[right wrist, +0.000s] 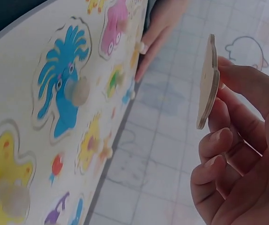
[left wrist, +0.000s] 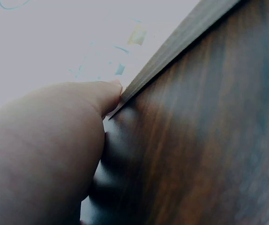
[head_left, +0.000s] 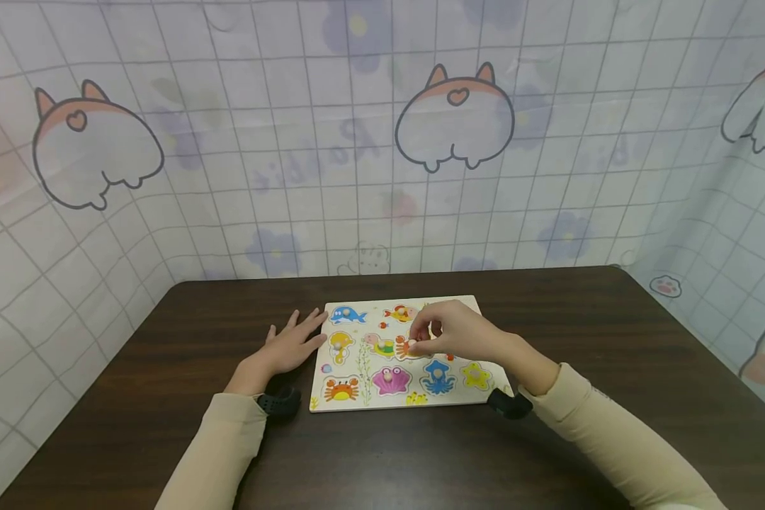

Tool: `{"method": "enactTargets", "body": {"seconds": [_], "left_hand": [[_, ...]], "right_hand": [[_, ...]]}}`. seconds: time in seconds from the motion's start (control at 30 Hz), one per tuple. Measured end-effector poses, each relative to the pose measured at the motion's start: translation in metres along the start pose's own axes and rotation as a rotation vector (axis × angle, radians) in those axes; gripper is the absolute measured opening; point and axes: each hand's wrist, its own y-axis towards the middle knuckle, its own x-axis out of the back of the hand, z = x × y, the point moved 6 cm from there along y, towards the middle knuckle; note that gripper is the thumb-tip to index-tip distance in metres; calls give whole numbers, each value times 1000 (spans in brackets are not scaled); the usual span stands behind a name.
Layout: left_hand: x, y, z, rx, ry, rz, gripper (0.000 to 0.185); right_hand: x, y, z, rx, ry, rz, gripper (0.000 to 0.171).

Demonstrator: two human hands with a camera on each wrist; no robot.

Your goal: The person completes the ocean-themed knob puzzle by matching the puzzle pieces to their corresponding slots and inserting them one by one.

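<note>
A wooden knob puzzle board with sea animals lies on the table. My right hand is raised over its middle right and pinches an orange crab puzzle piece between thumb and fingers. In the right wrist view the piece stands on edge, its bare wooden back showing, apart from the board. My left hand lies with fingers spread at the board's left edge. In the left wrist view its thumb touches the board's side. A flat crab picture fills the lower left outline.
Knobbed pieces sit in the board: a blue whale, a turtle, a pink shell, a blue octopus and a yellow star. The dark table ends at a patterned cloth wall.
</note>
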Motion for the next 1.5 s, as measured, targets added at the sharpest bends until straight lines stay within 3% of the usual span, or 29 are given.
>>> {"method": "enactTargets", "body": {"seconds": [0.5,0.93,1.5], "left_hand": [[1,0,-1,3,-11,5,62],[0,3,2,10,11,3,62],[1,2,-2,-1,16,7,62]], "right_hand": [[-46,38,24,5,-28,99,14],[-76,59,27,-23,-16,179,14],[-97,72,29,-74,-97,228,16]]}}
